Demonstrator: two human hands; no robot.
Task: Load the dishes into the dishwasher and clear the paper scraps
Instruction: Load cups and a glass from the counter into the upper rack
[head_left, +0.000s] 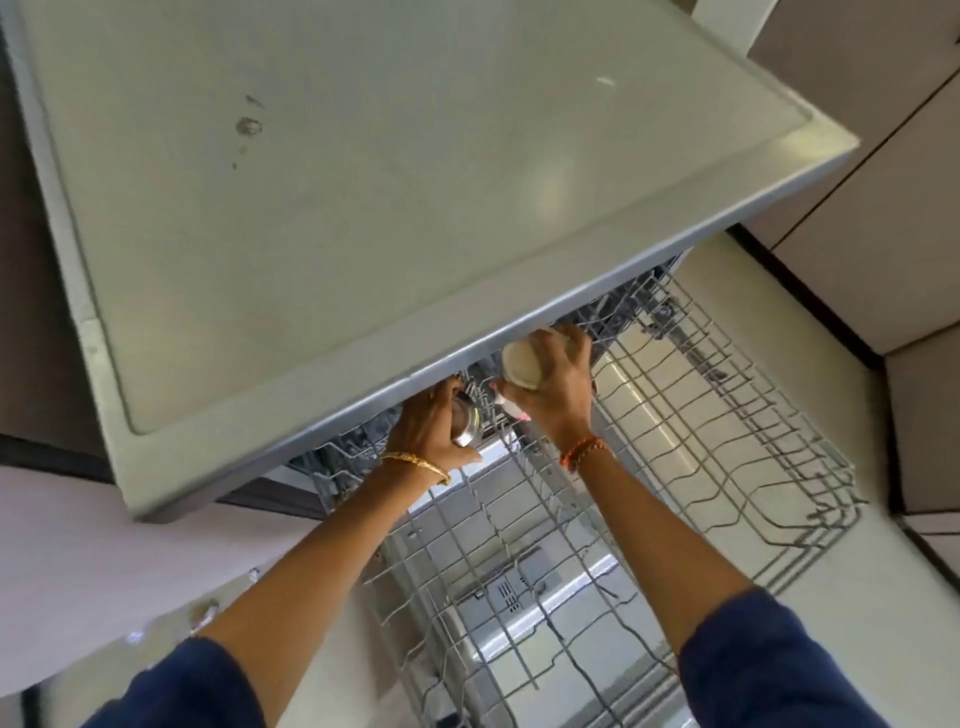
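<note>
The dishwasher's grey wire rack (727, 415) is pulled out below the white top panel (363, 208). My left hand (431, 431) grips a small steel cup (465, 423) at the rack's back edge, just under the panel's front lip. My right hand (556, 384) holds a cream-coloured cup (522, 361), bottom facing me, over the back of the rack. A white and pink scrap (511, 408) sticks out under the right hand. The cups' far ends are hidden beneath the panel.
The open dishwasher door (519, 597) with its detergent compartment lies under the rack. Beige cabinet fronts (883, 182) stand to the right. A pale floor (78, 545) shows at the left, and dark stains mark the panel.
</note>
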